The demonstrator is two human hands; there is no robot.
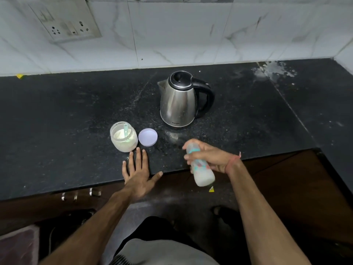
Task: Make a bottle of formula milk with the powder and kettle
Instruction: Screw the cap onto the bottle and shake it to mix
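My right hand (pixel 212 157) grips a baby bottle (pixel 201 173) around its middle, over the counter's front edge. The bottle is tilted, blurred, and holds white milky liquid at its lower end. My left hand (pixel 138 174) lies flat on the black counter (pixel 66 121), fingers spread, holding nothing. Just beyond its fingertips stands an open clear jar of white powder (pixel 124 139) with a pale green scoop (pixel 125 129) inside. The jar's lilac lid (pixel 148 137) lies flat to its right. A steel kettle (pixel 180 101) with a black lid and handle stands further back, lid closed.
A white marble-tiled wall runs behind the counter, with a socket panel (pixel 66 22) at the upper left. A white residue patch (pixel 275 71) marks the counter's far right. Dark wooden cabinets with metal handles (pixel 81 195) sit below the counter edge.
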